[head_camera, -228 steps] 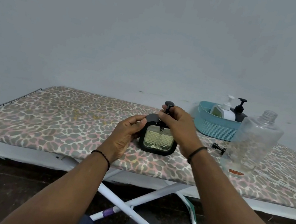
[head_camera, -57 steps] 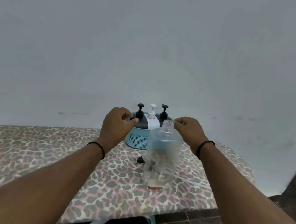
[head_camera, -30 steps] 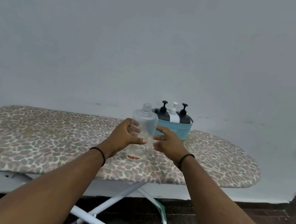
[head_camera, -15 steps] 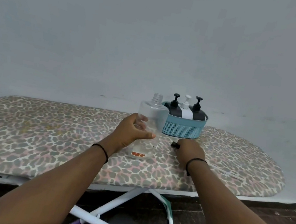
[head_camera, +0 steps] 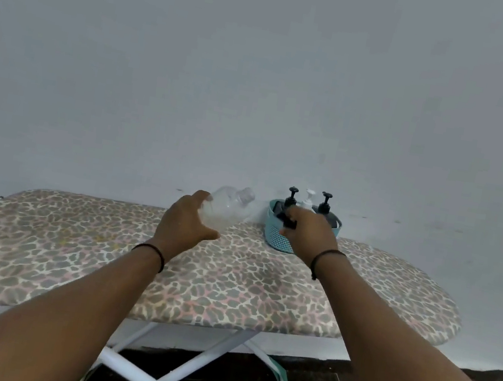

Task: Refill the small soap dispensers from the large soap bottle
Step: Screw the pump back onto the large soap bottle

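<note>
My left hand (head_camera: 187, 224) grips the large clear soap bottle (head_camera: 227, 208), lifted off the board and tilted with its open neck pointing up and right. My right hand (head_camera: 309, 234) holds the bottle's black pump cap (head_camera: 286, 220), raised in front of the teal basket (head_camera: 275, 238). In the basket stand three small dispensers: a black one (head_camera: 291, 196), a white one (head_camera: 308, 199) and another black one (head_camera: 326, 207). Only their pump heads and shoulders show past my hand.
The leopard-print ironing board (head_camera: 196, 280) spans the view, its rounded end at the right. The grey wall rises right behind it. White crossed legs (head_camera: 168, 371) and dark floor lie below the front edge.
My left hand has lifted the big bottle off the board and tilted it to the right. My right hand has picked the pump cap up from the board and raised it.
</note>
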